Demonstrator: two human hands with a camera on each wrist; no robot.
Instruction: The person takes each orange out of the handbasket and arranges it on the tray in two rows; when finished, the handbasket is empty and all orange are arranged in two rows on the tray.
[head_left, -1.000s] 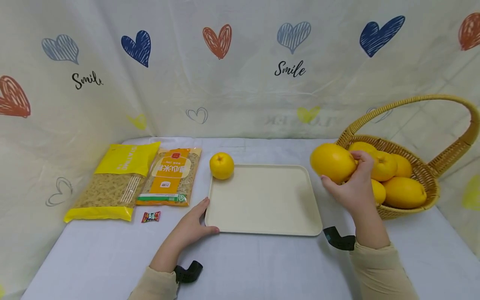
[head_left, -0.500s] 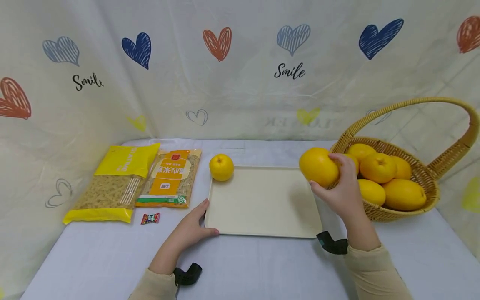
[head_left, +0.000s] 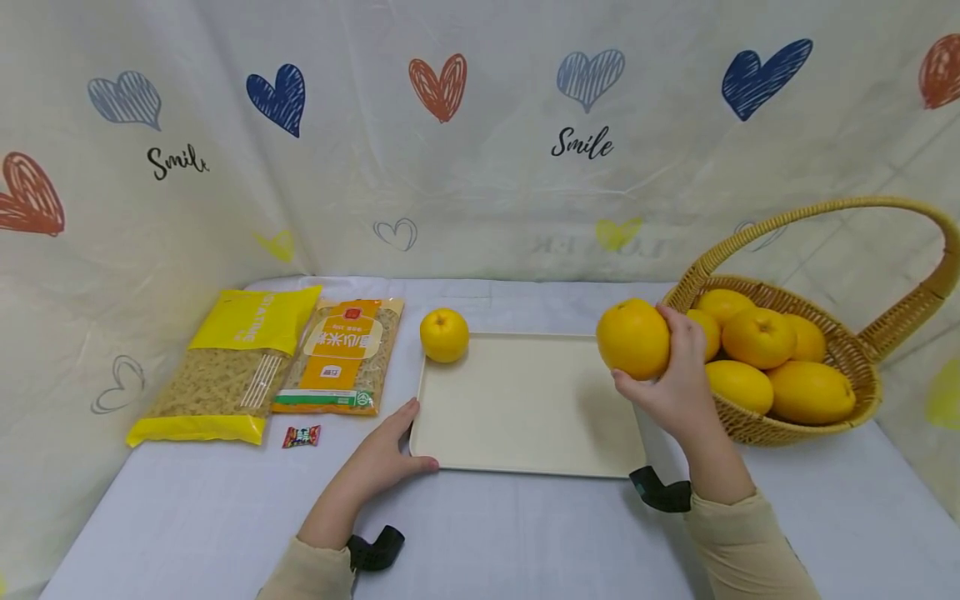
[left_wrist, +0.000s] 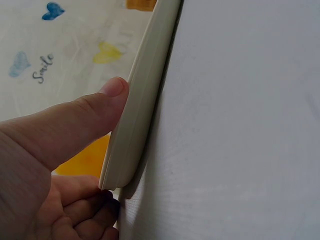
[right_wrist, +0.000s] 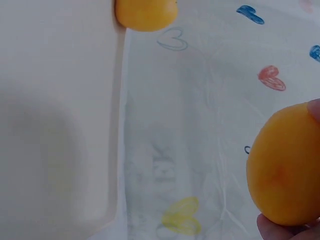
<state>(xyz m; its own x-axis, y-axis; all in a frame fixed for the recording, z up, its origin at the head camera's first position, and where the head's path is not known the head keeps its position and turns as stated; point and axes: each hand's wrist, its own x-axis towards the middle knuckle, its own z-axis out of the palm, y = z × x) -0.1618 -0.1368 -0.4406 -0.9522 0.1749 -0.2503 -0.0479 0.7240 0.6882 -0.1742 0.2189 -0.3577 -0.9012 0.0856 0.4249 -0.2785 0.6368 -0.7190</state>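
Observation:
My right hand (head_left: 686, 383) grips a smooth, rounded yellow fruit (head_left: 633, 339) between thumb and fingers, raised above the right side of the cream tray (head_left: 525, 408). The fruit (right_wrist: 285, 165) shows oval in the right wrist view; its exact kind is unclear. At the tray's near left corner, my left hand (head_left: 378, 454) holds the rim, thumb (left_wrist: 100, 107) along the front wall and fingers around the left side. Another yellow fruit (head_left: 444, 335) sits at the tray's far left corner. Several more fruits (head_left: 759, 337) fill the wicker basket (head_left: 862, 375) on the right.
Left of the tray lie a large yellow bag of pasta-like pieces (head_left: 217, 375) and a smaller orange-labelled grain bag (head_left: 341, 354). A small wrapped candy (head_left: 302, 437) is in front of them. The basket's tall handle (head_left: 840, 204) arches up. A heart-printed curtain (head_left: 495, 192) hangs behind.
My right hand has carried the fruit left, away from the basket and over the tray's right edge, with the fruit turning slightly. The left hand has stayed at the tray corner.

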